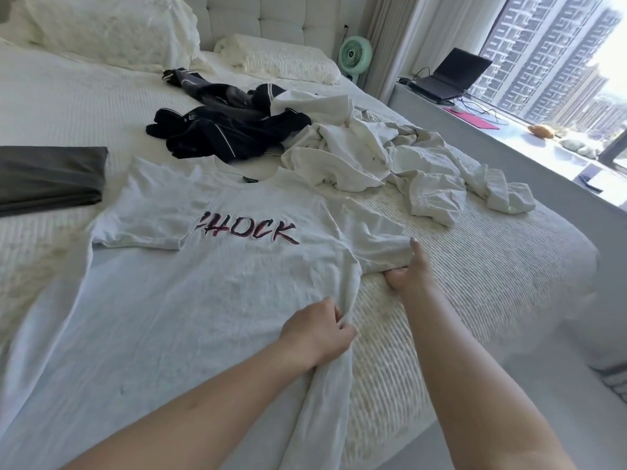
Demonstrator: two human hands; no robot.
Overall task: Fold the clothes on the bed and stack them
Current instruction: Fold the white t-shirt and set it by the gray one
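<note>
A white T-shirt (203,293) with dark lettering lies flat on the bed (475,266), its left sleeve folded in over the chest. My left hand (319,330) pinches the shirt's right side seam near the bed's edge. My right hand (409,269) grips the hem of the right sleeve. Beyond the shirt lie a crumpled black garment (230,130) with white piping and a heap of white clothes (390,161). A folded dark grey garment (47,178) sits at the left.
Pillows (108,28) lean on the headboard. A green fan (355,56) stands beside the bed. A laptop (448,76) and small items sit on the window ledge at right. Floor runs along the bed's right side.
</note>
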